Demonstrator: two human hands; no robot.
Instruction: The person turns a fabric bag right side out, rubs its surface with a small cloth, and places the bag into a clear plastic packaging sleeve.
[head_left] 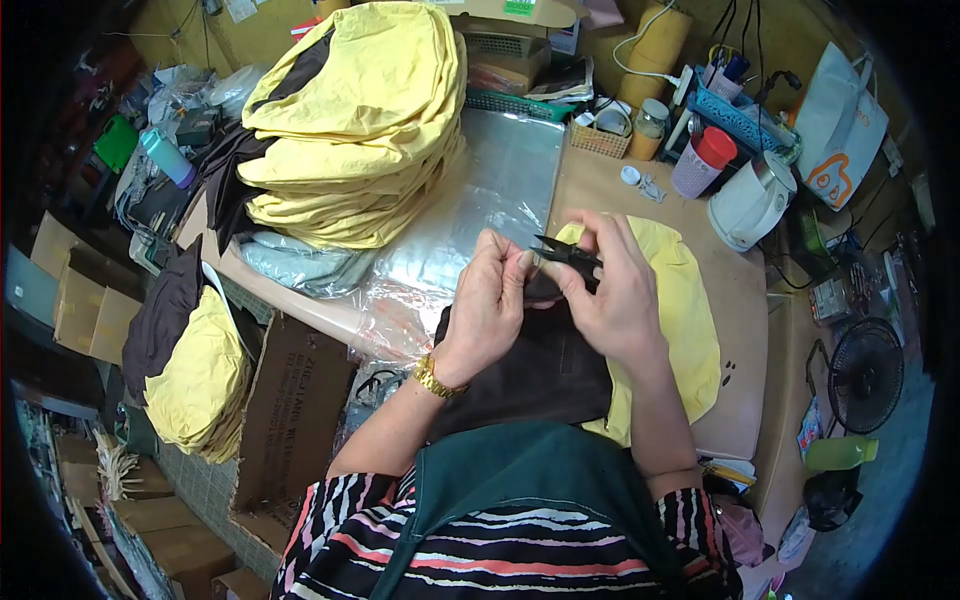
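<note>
My right hand (615, 295) is closed around small black thread snips (568, 254), whose blades point left toward my other hand. With thumb and fingertips pinched together, my left hand (488, 300) grips an edge of dark brown fabric (520, 365) close to the blade tips. Whether a thread lies between the blades is too small to tell. The dark fabric hangs down over the table's near side to my green apron (520, 460). Beside it, to the right and partly under my right forearm, lies yellow fabric (680, 320).
A tall stack of yellow fabric pieces (350, 150) stands at the back left, by clear plastic sheeting (510, 160). On the right are a white kettle (750, 205), a red cup (714, 148) and a fan (866, 375). An open cardboard box (290, 410) sits low at left.
</note>
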